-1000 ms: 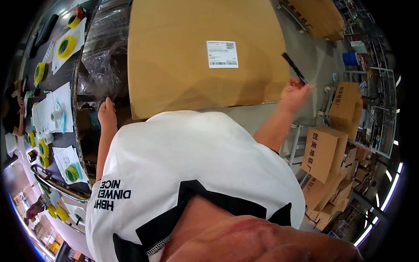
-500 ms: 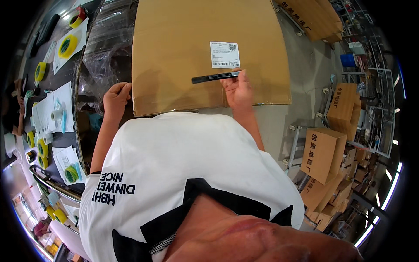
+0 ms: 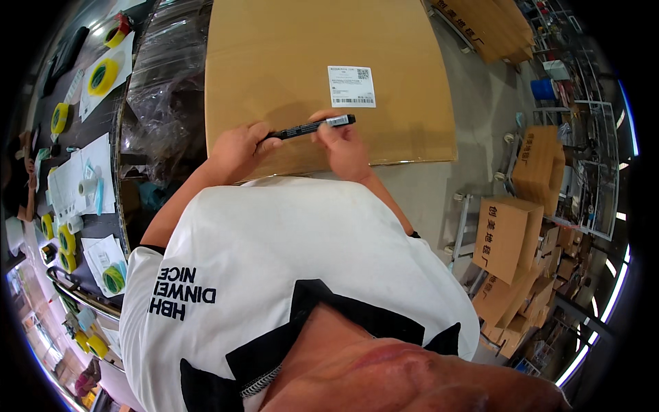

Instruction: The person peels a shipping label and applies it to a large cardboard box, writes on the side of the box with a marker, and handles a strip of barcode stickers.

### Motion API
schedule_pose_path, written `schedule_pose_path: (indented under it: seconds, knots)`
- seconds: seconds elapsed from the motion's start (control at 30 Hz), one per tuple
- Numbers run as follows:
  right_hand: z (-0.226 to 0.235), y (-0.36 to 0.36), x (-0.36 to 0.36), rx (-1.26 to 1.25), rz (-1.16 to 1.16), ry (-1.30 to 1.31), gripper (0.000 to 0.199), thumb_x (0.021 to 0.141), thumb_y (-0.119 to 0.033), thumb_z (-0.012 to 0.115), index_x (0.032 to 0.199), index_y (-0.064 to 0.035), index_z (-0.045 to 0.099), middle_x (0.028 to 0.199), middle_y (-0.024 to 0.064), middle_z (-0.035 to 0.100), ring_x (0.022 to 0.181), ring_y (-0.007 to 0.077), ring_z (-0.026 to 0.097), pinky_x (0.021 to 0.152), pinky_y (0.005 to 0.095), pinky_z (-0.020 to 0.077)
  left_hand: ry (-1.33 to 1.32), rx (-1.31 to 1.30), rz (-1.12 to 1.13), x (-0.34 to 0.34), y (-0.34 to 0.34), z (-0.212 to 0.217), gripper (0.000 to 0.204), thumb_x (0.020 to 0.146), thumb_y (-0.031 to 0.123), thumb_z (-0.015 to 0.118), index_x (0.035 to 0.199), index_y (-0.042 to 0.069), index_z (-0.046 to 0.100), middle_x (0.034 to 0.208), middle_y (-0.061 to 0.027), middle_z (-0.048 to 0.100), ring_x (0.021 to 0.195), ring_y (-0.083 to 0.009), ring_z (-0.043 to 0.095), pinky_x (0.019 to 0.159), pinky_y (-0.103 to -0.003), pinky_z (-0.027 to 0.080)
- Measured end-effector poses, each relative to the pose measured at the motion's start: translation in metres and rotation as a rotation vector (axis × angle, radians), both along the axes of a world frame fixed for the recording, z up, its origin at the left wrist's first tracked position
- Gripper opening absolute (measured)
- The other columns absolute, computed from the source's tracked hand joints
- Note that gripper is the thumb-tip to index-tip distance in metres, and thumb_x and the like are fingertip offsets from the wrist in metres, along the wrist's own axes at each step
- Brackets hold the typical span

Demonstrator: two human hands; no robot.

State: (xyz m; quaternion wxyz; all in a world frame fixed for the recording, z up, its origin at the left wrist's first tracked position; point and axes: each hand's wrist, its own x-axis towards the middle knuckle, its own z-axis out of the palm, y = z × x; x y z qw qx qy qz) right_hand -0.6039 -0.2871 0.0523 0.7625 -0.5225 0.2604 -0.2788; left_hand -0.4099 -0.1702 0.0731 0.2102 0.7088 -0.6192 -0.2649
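A large brown cardboard box (image 3: 288,41) lies flat in front of me, with a white printed label (image 3: 351,86) stuck on its top. A black marker pen (image 3: 309,127) is held level over the box, just below the label. My left hand (image 3: 237,147) grips the pen's left end. My right hand (image 3: 343,147) grips it near the right end, where a white band shows. Both hands rest close to the box's near edge.
Crumpled clear plastic film (image 3: 165,75) lies left of the box. A dark table (image 3: 75,158) at the far left holds several yellow-green tape rolls (image 3: 103,75) and papers. Stacked cardboard boxes (image 3: 508,237) stand on the grey floor at the right.
My right hand brought the pen from the right side in over the box. My left hand moved up from the box's near edge and took hold of the pen's other end.
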Motion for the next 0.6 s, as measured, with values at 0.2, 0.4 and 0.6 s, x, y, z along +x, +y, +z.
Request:
schedule_pose_path:
  seconds: [0.2,0.4,0.6]
  knots:
    - [0.002,-0.001,-0.01,-0.091,-0.033,0.176,0.005,0.087,-0.005,0.055,0.084,-0.0045,0.06,0.069,-0.0012,0.048,0.064,0.0102,0.046,0.06,0.0253,0.0392,0.015,0.047,-0.156,-0.01,0.009,-0.017,0.029,0.094,0.032,0.052,0.099,0.005,0.061,0.086,-0.0169,0.063,0.084,-0.0381,0.058,0.072,-0.046,0.045]
    - [-0.026,-0.089,-0.121,0.041,-0.323,-0.506,0.017,0.089,-0.007,0.045,0.094,-0.0032,0.061,0.078,0.0032,0.051,0.062,0.0118,0.041,0.057,0.028,0.0371,0.017,-0.11,0.223,0.038,0.073,-0.049,0.027,0.094,0.029,0.052,0.097,0.003,0.06,0.087,-0.0186,0.061,0.08,-0.0398,0.058,0.07,-0.048,0.045]
    - [-0.047,-0.019,-0.072,-0.111,-0.333,0.022,0.02,0.085,-0.002,0.057,0.105,-0.0032,0.059,0.092,0.0041,0.059,0.077,0.0114,0.055,0.071,0.0265,0.0476,-0.432,-0.392,0.196,0.034,0.052,-0.076,0.019,0.088,0.026,0.06,0.086,0.007,0.059,0.079,-0.0121,0.061,0.075,-0.0334,0.058,0.066,-0.042,0.046]
